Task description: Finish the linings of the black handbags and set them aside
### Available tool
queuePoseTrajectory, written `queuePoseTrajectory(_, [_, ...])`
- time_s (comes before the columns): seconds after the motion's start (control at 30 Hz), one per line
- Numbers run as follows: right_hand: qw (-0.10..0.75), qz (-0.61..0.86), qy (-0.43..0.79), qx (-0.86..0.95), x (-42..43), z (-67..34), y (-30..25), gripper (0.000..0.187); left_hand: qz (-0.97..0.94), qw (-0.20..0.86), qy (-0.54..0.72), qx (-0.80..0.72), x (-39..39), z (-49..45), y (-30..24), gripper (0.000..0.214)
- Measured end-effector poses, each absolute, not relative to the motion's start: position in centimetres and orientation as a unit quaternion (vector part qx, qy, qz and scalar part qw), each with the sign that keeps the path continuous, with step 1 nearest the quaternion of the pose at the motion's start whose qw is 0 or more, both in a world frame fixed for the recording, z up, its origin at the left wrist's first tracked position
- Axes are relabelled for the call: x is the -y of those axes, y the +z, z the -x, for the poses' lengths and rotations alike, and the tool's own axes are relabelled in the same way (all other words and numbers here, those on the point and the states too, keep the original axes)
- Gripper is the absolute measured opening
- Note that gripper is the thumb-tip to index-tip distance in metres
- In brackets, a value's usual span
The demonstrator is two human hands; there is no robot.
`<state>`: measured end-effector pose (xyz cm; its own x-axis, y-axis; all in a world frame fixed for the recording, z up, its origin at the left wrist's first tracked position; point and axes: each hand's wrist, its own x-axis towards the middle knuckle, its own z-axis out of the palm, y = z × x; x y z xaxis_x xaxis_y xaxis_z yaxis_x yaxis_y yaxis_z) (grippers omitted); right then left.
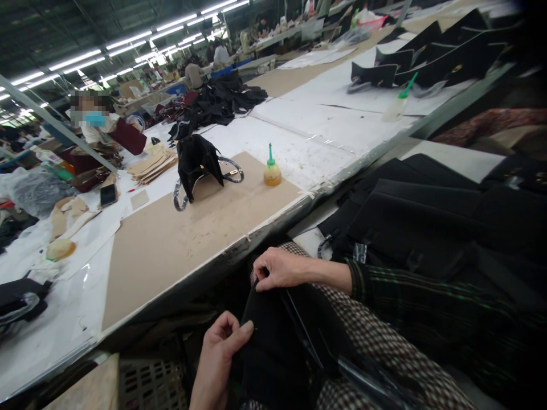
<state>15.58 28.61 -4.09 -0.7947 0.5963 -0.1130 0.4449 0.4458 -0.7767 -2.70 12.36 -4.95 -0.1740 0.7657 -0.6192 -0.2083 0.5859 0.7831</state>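
Observation:
A black bag piece [273, 347] lies across my lap, over a checked cloth, with dark straps in shiny plastic wrap along its right side. My right hand [282, 269] pinches its upper edge between thumb and curled fingers. Lower and to the left, my left hand [220, 347] is closed with thumb against forefinger at the piece's left edge. On the table ahead, a black bag [199, 162] with plastic-wrapped handles stands on a brown board [171, 250]. Beside it is a squeeze bottle [272, 171] with a green nozzle and amber liquid.
The table edge [239, 242] runs diagonally just beyond my hands. Black pieces [427, 216] are piled at my right. Another green-nozzled bottle [397, 105] stands farther along. At left are a phone [108, 195], stacked tan sheets [152, 164] and a masked person [96, 122]. A plastic crate [149, 381] sits below.

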Motion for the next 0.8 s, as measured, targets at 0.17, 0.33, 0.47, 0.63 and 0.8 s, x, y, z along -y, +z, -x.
queuePoseTrajectory(0.17, [0.076,0.302,0.437,0.844,-29.0,-15.7,-4.0,0.014,-0.266,0.602,0.377,-0.651,-13.4,2.1,-5.0,0.046])
queuePoseTrajectory(0.33, [0.066,0.256,0.443,0.857,-29.6,-15.8,-4.6,0.010,-0.304,0.607,0.330,-0.656,-13.8,2.0,-4.5,0.039])
queuePoseTrajectory(0.47, [0.085,0.271,0.435,0.854,-29.4,-16.0,-4.8,0.009,-0.308,0.610,0.325,-0.654,-14.0,2.0,-4.2,0.038])
queuePoseTrajectory(0.63, [0.106,0.279,0.422,0.856,-29.0,-16.1,-4.9,0.010,-0.317,0.621,0.314,-0.645,-14.0,1.9,-3.9,0.035])
queuePoseTrajectory(0.8, [0.111,0.301,0.411,0.853,-28.6,-16.2,-4.9,0.010,-0.349,0.610,0.305,-0.643,-14.1,2.1,-3.9,0.034])
